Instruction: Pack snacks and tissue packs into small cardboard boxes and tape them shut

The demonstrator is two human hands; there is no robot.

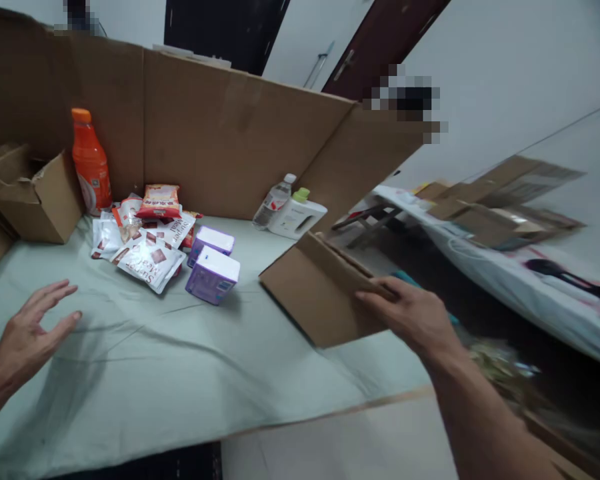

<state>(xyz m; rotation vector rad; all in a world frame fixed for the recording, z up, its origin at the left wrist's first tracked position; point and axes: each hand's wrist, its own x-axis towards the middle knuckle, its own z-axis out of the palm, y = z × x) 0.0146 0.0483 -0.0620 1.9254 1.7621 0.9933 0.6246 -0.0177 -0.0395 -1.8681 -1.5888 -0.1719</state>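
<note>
Bare right forearm (pixel 480 400) closest to the lens, a person lifts one end of a brown cardboard piece (pixel 313 293) at the right side of a table covered in pale green cloth (pixel 190 393). The right hand (pixel 415 310) pinches its upper right edge between thumb and fingers. Tilted, the piece has its long axis slanting from far left to near right, one corner aimed left towards two purple-sided packs (pixel 210 281) and another at the table's near edge (whether it touches the cloth cannot be told). The left hand (pixel 33 337), fingers loosely spread, hovers on the left, fingertips directed towards a pile of white pouches (pixel 147 260). An orange bottle (pixel 91 167) stands behind the pile, beside a cardboard box (pixel 53 207). Beyond the piece, a white jug (pixel 300 218) and a clear bottle (pixel 273 203) stand before a cardboard screen (pixel 205 127).
</note>
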